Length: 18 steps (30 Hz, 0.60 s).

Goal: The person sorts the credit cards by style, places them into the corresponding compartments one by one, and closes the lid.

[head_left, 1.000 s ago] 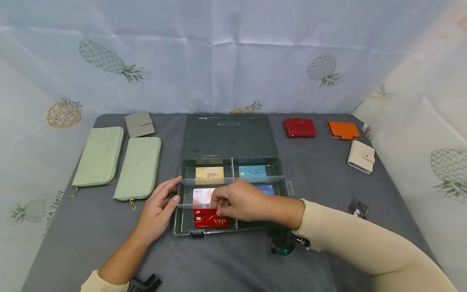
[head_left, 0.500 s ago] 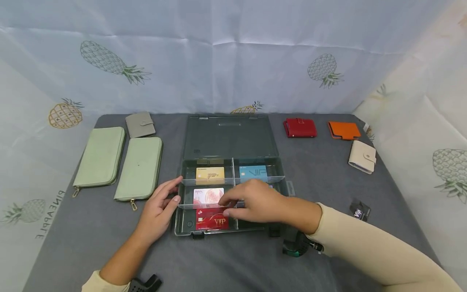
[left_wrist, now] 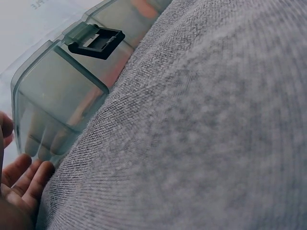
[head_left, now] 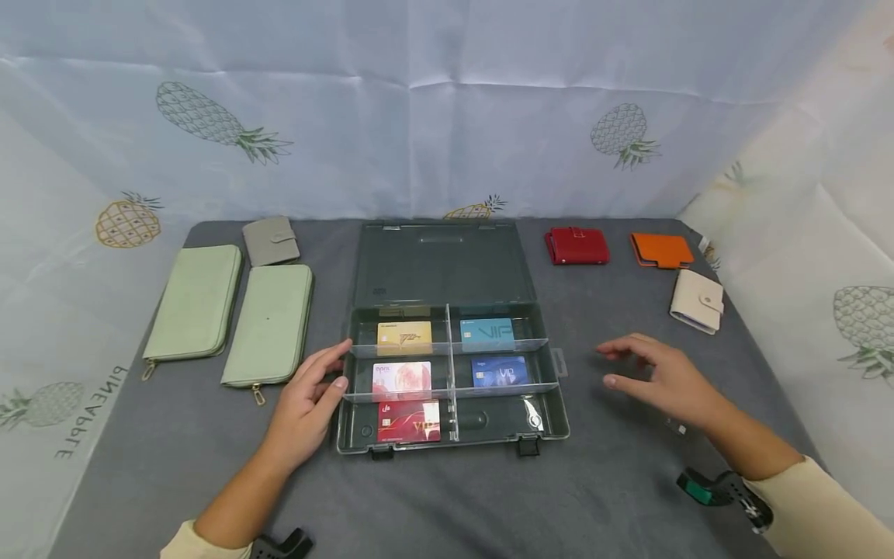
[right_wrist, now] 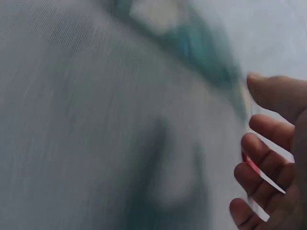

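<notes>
Low and left of the middle, the left hand (head_left: pixel 307 404) touches the plastic box (head_left: pixel 499 423), fingers spread. At right, the right hand (head_left: pixel 660 378) hangs over the desk (head_left: pixel 545 497), fingers apart. In the box, mid-frame, sit a red VIP card (head_left: pixel 407 423), then a pink card (head_left: pixel 401 378) and blue VIP card (head_left: pixel 500 372), then a gold card (head_left: pixel 403 336) and teal VIP card (head_left: pixel 486 331).

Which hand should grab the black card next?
Probably the right hand: it holds nothing and is near the black card, mostly hidden by that arm. The left hand is farther, touching the divided box.
</notes>
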### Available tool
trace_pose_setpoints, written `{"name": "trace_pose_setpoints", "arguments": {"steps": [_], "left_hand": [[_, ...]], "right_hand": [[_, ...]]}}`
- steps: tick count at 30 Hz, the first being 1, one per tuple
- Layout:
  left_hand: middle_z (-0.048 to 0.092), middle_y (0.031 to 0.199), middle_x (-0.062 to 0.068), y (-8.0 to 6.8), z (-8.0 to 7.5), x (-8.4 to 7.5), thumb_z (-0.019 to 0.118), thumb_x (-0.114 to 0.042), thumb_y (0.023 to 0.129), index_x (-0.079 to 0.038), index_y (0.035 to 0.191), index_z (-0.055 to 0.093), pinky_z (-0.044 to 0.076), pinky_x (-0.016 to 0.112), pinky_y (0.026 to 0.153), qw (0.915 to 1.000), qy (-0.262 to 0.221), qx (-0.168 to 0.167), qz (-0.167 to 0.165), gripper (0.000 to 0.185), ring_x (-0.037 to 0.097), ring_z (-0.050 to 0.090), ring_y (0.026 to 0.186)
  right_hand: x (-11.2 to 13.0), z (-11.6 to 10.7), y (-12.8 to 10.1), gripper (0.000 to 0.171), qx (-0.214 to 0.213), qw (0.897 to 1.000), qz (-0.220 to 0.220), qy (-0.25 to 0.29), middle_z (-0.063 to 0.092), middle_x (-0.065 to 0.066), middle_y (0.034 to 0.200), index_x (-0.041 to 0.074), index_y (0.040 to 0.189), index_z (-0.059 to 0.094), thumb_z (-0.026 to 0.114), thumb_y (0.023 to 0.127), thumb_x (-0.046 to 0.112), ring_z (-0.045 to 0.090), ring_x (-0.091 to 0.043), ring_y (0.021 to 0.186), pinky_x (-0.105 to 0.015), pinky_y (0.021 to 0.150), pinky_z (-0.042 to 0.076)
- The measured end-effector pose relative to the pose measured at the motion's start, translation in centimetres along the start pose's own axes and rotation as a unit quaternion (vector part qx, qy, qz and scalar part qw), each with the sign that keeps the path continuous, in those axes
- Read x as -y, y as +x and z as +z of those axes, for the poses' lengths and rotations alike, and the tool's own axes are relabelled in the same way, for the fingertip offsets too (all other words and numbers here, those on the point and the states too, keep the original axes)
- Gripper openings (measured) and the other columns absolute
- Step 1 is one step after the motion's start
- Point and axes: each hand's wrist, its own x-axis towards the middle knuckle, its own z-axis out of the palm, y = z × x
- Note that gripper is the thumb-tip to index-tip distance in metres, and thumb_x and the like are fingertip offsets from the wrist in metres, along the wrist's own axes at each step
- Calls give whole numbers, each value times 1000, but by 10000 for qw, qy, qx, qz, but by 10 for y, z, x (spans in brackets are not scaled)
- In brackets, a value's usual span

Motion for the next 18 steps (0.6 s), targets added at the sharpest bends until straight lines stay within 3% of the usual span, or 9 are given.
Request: {"name": "trace_pose_setpoints", "arguments": {"steps": [4, 8, 13, 18], "left_hand": [[55, 152, 6, 0, 0, 0, 59, -2, 108, -17, 158, 55, 48, 11, 92, 10000, 15, 18, -35, 52, 9, 55, 126], [55, 152, 5, -1, 0, 0, 59, -4, 108, -17, 158, 54, 48, 11, 92, 10000, 35, 40, -52, 52, 9, 55, 126], [54, 153, 7, 0, 0, 0, 59, -4, 109, -17, 158, 55, 48, 11, 92, 10000, 3, 27, -18, 51, 9, 55, 126], [54, 153, 9, 0, 0, 2, 58, -2, 109, -15, 158, 54, 49, 12, 91, 10000, -79, 27, 14, 51, 10, 55, 126]], "right_hand": [[-37, -20, -38, 56, 128, 9964, 717, -441, 64, -2, 130, 15, 137, 69, 92, 87, 23, 53, -1, 110, -31, 79, 47], [-65, -32, -69, 68, 329, 9914, 1181, -456, 59, -10, 136, 9, 142, 64, 95, 84, 25, 44, 11, 110, -26, 79, 47], [-85, -35, -93, 80, 434, 9919, 1102, -471, 58, -14, 135, 6, 142, 63, 101, 74, 24, 43, 14, 110, -15, 80, 42], [-89, -34, -99, 84, 380, 9921, 981, -685, 57, -12, 131, 6, 142, 63, 103, 70, 23, 43, 11, 107, -12, 81, 40]]}}
